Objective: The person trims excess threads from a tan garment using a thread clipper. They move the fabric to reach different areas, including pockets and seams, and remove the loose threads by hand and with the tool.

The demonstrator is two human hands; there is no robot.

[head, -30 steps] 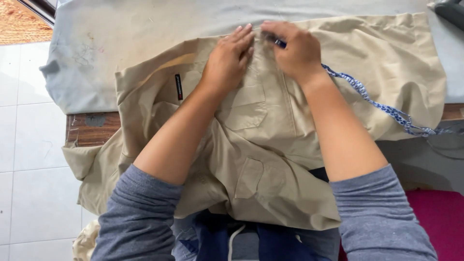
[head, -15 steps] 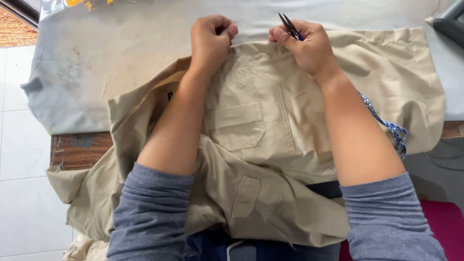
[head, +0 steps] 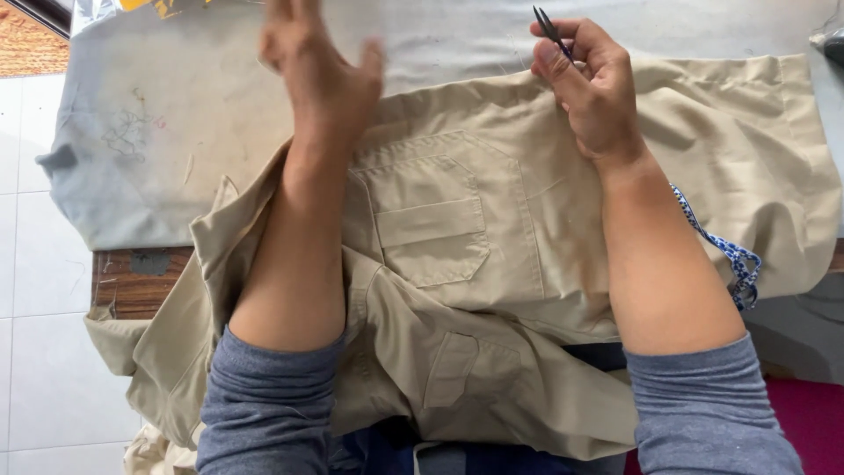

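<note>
Under right hand (head: 593, 97) — khaki shirt (head: 475, 264), snips (head: 552, 31) pinched

We see a wooden table (head: 132, 281) covered by a stained grey cloth (head: 176, 149). On that cloth lies a beige garment (head: 492, 264), its lower part hanging over the table's near edge.

A yellow printed sheet (head: 145, 5), partly cut off, is seen at the top left edge; nothing else is noted.
</note>
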